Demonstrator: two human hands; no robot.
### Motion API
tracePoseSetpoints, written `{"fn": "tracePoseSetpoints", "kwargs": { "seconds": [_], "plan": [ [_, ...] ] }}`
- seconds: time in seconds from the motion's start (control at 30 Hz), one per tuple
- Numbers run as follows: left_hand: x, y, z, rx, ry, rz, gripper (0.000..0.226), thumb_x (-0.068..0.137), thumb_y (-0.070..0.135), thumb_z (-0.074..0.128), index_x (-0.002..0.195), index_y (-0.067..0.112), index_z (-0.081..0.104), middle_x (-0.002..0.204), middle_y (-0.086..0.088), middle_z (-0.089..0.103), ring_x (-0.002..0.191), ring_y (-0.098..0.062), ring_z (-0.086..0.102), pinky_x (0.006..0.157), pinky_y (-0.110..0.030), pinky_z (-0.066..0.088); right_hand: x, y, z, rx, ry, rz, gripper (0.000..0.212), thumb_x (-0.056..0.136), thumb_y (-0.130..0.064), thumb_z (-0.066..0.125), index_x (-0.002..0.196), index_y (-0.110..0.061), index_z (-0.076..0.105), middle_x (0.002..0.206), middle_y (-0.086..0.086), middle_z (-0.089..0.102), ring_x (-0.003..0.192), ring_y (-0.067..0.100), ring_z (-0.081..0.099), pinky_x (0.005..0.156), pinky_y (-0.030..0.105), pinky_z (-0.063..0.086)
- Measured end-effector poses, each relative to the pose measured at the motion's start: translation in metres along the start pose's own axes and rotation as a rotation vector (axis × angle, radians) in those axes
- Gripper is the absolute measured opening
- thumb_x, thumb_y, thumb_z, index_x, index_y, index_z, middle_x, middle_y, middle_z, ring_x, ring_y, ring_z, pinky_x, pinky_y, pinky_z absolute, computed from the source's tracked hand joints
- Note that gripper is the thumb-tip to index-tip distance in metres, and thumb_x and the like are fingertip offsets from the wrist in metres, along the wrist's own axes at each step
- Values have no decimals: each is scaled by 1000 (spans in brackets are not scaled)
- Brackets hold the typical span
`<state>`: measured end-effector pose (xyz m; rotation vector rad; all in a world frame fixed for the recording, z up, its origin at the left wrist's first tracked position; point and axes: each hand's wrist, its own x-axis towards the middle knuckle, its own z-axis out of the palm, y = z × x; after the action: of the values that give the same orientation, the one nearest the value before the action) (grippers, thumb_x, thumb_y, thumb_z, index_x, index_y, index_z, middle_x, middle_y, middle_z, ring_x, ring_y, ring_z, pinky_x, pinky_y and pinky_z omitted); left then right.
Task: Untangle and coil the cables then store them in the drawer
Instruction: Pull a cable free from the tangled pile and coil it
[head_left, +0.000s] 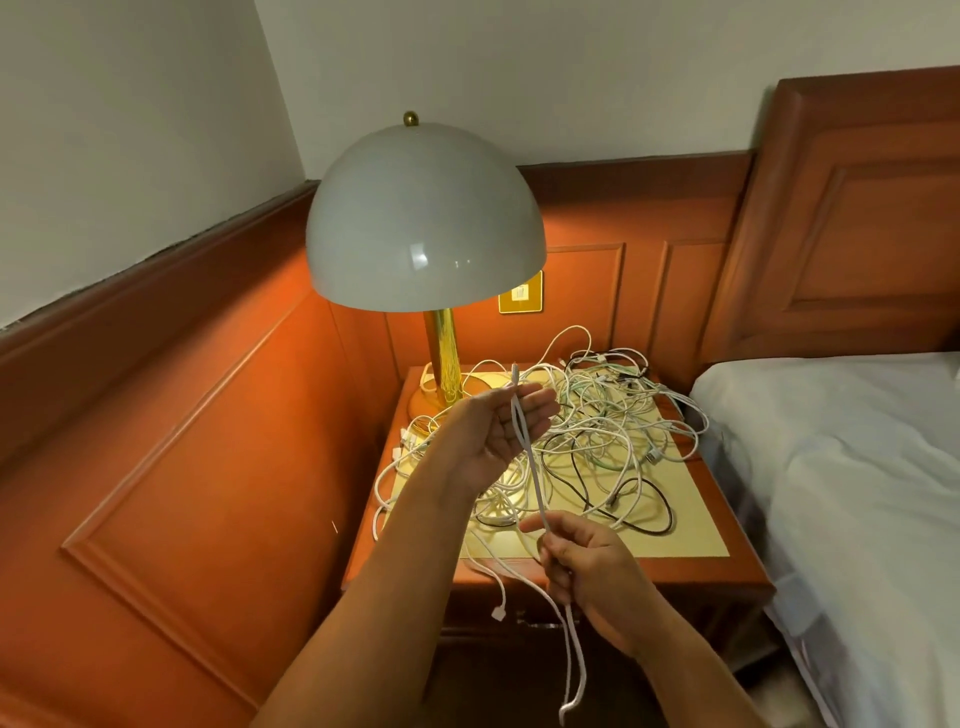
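Item: thin white cable (530, 462), pinched in my raised left hand (493, 431), gripped lower by my right hand (587, 566). Below: tangled white and black cables (597, 441) on wooden counter (691, 545).

- I see a lit lamp (425, 218) with a white dome shade and brass stem on the wooden nightstand's tabletop (696, 551).
- Red-brown wood panelling (218, 415) runs below pale walls (130, 130).
- A white-sheeted bed (852, 467) with wooden headboard (857, 218) is on my right.
- A gold wall plate (520, 293) sits behind the lamp.
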<state>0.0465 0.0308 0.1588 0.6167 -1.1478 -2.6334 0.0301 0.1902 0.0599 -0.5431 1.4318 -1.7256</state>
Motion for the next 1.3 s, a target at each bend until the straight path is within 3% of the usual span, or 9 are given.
{"fn": "tracePoseSetpoints", "kwargs": {
  "seconds": [0.07,0.2,0.4,0.57,0.7,0.83,1.1,1.2,1.3],
  "plan": [
    [-4,4,0,14,-50,30,30,102,11,37,98,-2,65,78,-11,73,70,-20,72,66,-27,60,6,1,-5,-109,51,24,23,101,-18,49,97,-2,64,57,3,44,45,14,31,40,25,30],
    [-14,13,4,58,-168,61,29,104,16,35,95,2,59,64,0,60,54,-11,59,55,-21,51,20,-6,-14,-239,84,145,47,89,-52,58,75,-8,62,51,0,30,43,13,23,39,22,23],
    [-23,16,-5,240,-215,142,28,99,15,44,90,-1,65,60,-4,58,49,-13,53,50,-22,47,57,-58,-46,-258,-59,78,28,102,-17,43,101,1,64,63,1,34,55,14,31,49,25,31],
    [-28,8,-10,440,-311,78,28,95,17,52,85,1,73,71,-11,66,59,-19,63,58,-27,52,83,-129,-44,-964,197,-181,48,81,-48,67,73,-1,65,49,-2,42,41,10,30,45,23,26],
    [-22,5,-13,547,-356,26,27,98,14,48,98,-5,68,81,-17,70,69,-25,69,67,-30,56,89,-168,-33,-1252,169,-309,48,79,-47,73,70,-1,62,57,3,45,52,14,36,52,26,27],
    [-9,-2,-19,561,-282,-21,28,98,16,52,102,-7,66,87,-19,72,75,-25,72,68,-29,58,83,-185,-25,-1227,133,-359,23,83,-28,75,78,-8,68,65,-4,54,60,10,45,53,24,31],
    [16,-20,-26,398,-48,46,32,102,13,44,113,-12,61,97,-21,72,86,-28,71,80,-33,57,55,-160,-7,-1236,71,-359,22,93,-22,62,78,-7,69,66,0,58,58,6,47,56,25,33],
    [15,-16,-25,235,-62,57,34,102,11,34,107,-7,62,88,-15,73,81,-23,72,80,-31,56,40,-135,-3,-1020,54,-300,21,94,-7,52,89,-4,71,60,-1,54,49,1,44,56,25,32],
    [14,-10,-24,93,-58,61,36,100,11,31,114,-10,58,93,-19,72,81,-24,72,76,-30,58,27,-99,-2,-682,56,-199,33,92,3,45,101,-17,70,62,4,53,50,16,44,48,28,37]
  ]
}}
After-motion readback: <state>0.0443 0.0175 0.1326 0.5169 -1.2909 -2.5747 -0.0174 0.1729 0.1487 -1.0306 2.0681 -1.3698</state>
